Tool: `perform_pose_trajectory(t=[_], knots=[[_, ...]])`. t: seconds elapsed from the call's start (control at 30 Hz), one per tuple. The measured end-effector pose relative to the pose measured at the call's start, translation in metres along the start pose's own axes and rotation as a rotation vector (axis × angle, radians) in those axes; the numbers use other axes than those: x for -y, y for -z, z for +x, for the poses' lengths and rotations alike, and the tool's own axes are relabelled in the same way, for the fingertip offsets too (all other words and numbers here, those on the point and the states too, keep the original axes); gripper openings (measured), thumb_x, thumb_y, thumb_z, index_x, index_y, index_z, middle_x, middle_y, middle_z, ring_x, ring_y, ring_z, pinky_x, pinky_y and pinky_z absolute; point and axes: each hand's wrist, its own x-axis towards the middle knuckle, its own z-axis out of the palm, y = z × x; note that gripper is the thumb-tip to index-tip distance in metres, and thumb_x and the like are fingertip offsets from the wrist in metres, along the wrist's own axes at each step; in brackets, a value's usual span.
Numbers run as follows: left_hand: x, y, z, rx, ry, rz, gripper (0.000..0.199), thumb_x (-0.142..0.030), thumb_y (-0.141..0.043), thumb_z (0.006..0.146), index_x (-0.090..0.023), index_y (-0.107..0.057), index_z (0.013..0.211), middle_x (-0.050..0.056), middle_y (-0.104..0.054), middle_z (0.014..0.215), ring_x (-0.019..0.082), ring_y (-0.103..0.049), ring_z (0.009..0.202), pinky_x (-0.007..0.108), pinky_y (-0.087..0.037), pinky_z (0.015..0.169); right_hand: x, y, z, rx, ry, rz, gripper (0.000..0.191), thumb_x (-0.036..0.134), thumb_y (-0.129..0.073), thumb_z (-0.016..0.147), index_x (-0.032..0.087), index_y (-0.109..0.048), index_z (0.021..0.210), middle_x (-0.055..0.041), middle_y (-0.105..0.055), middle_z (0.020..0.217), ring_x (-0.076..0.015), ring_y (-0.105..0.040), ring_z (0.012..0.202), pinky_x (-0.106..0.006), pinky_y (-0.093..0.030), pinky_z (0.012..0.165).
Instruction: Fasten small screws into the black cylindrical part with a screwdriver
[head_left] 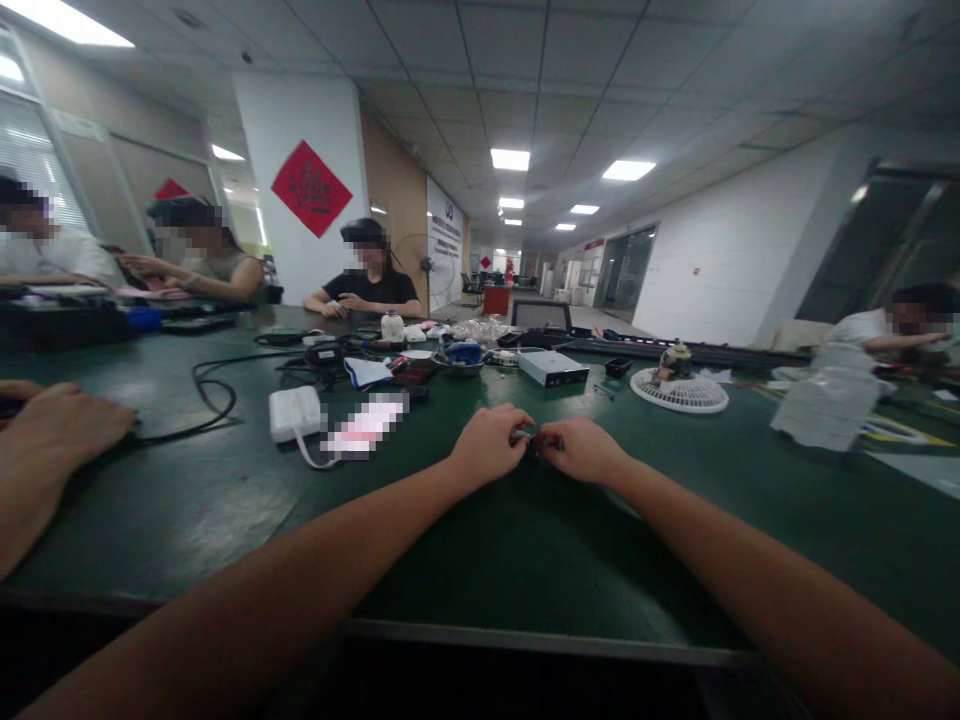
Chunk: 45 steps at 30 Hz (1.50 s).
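The fingertips of the left hand (487,446) and of the right hand (587,449) meet at a small dark object with a pale grey edge (533,449); both hands look closed in a pinch on it, though the curled fingers cover most of it and its shape and material are too small to make out. It sits in the narrow gap between the hands, just right of the left thumb and forefinger and just left of the right fingertips, so neither hand is clearly nearer. Which way its long axis runs I cannot tell. The hands face each other across it, low over the dark green tabletop (480,560); whether the object touches the surface is hidden.

Beyond the hands, on the far side and slightly right, lies a flat silver-grey box with a dark front (555,367). Farther right is a round white slotted grille (645,393) with a motor-like part (675,365) standing on it, then a crumpled clear plastic bag (825,405). To the left, well apart from the hands, a rounded white plastic box (295,413) trails a white cable (302,448). At the left edge, another person's hand (71,430) is near a looped black cable (180,434)
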Motion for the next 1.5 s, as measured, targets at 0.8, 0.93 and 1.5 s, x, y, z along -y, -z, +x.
perform_pose_trajectory(t=[0.8,0.93,1.5], knots=[[0.004,0.002,-0.001,0.045,0.076,0.111,0.027,-0.028,-0.069,0.073,-0.021,-0.069,0.099,0.006,-0.071,0.099,0.025,-0.067,0.094,0.036,-0.049,0.085,-0.004,-0.006,0.003,0.060,-0.002,0.245,0.016,0.033,-0.066,0.084,0.021,-0.073,0.093,-0.0029,-0.073,0.083,-0.0172,-0.065,0.073,-0.025,-0.042,0.062],[0.010,-0.001,-0.001,0.019,0.129,0.143,0.025,-0.025,-0.068,0.074,-0.021,-0.068,0.099,0.006,-0.069,0.103,0.025,-0.066,0.095,0.036,-0.049,0.085,-0.007,-0.004,0.002,0.021,-0.019,0.267,0.016,0.032,-0.068,0.081,0.019,-0.074,0.090,-0.0030,-0.073,0.081,-0.0161,-0.064,0.070,-0.025,-0.042,0.061],[0.002,0.004,-0.001,0.098,-0.088,0.020,0.033,-0.032,-0.077,0.078,-0.024,-0.072,0.109,0.005,-0.070,0.105,0.024,-0.065,0.100,0.036,-0.046,0.088,-0.014,-0.005,0.006,-0.243,-0.049,0.402,0.016,0.029,-0.075,0.078,0.019,-0.077,0.091,-0.0007,-0.070,0.075,-0.0147,-0.057,0.065,-0.026,-0.040,0.061]])
